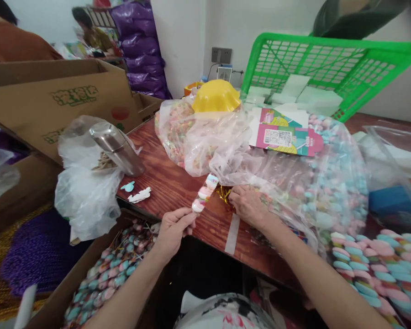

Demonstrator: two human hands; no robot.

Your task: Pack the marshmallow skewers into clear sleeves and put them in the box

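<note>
My left hand (173, 228) is closed in a pinch on the lower end of a wrapped pastel candy stick (204, 193), held tilted over the front edge of the wooden table (171, 183). My right hand (248, 205) rests on the table beside gold twist ties (223, 193), fingers curled at the edge of a big clear plastic bag of pastel candies (315, 183). What its fingers hold is hidden.
A cardboard box of wrapped candy sticks (119, 269) sits below the table's edge. A steel flask (118, 148) lies on a plastic bag at left. A yellow bowl (215, 96), a green basket (329, 64), a printed carton (284, 135) and more candies (373, 269) surround. Other people sit at back left.
</note>
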